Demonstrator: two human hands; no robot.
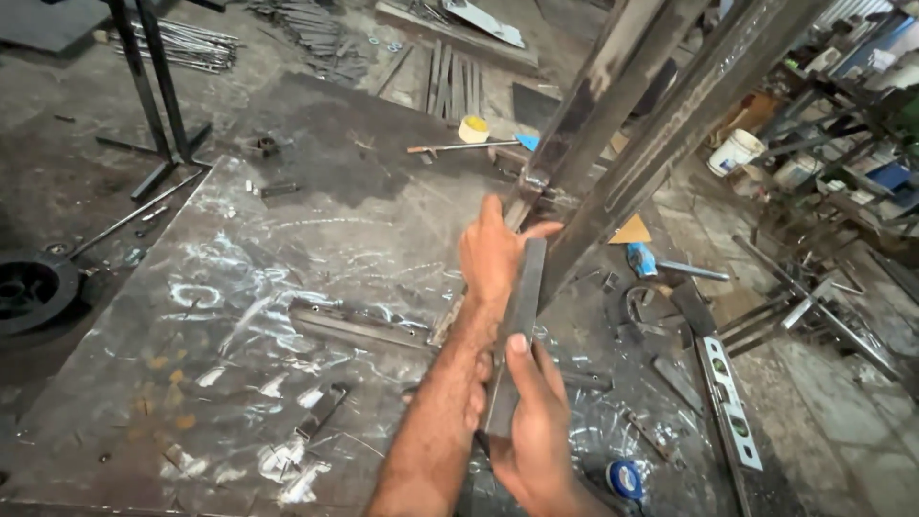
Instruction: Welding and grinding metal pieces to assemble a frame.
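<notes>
Both of my hands hold a short grey square steel tube (523,304) that stands tilted over the scratched steel plate table (239,316). My left hand (495,257) grips its upper end, thumb pointing right, beside the foot of a long steel frame bar (593,105). My right hand (536,431) clasps the tube's lower end, its thumb pressed flat on the tube's face. A second, wider frame bar (670,124) slants up to the right behind the tube.
A spirit level (732,402) and a blue tape measure (624,477) lie at the right. Flat metal offcuts (354,325) rest on the plate. A white bucket (735,151), a tape roll (473,127), rod piles (191,43) and a black wheel (29,287) sit around.
</notes>
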